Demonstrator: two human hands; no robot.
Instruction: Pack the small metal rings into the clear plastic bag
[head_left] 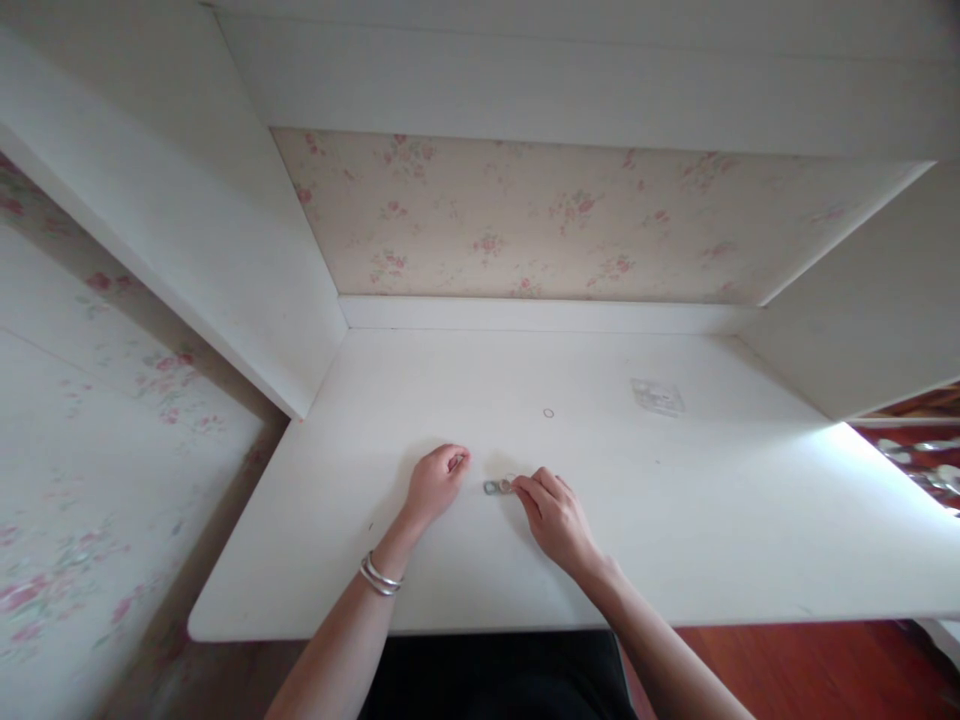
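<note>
My right hand (553,515) is closed, with thumb and index finger pinching the right end of a small metal piece with rings (492,488). This piece looks grey and looped, too small to tell its exact kind, and is low over or on the white desk (480,580). To its left, my left hand (436,482) is closed with its fingertips pressed together. Whatever lies between those fingertips, if anything, is too small to make out. A thin ring (548,413) lies flat on the desk beyond my hands.
A small clear plastic bag (658,397) lies toward the back right of the desk. White side panels (300,330) and a low back ledge (540,315) bound the desktop, with an overhead panel (562,90) above. Tiny dark specks dot the surface.
</note>
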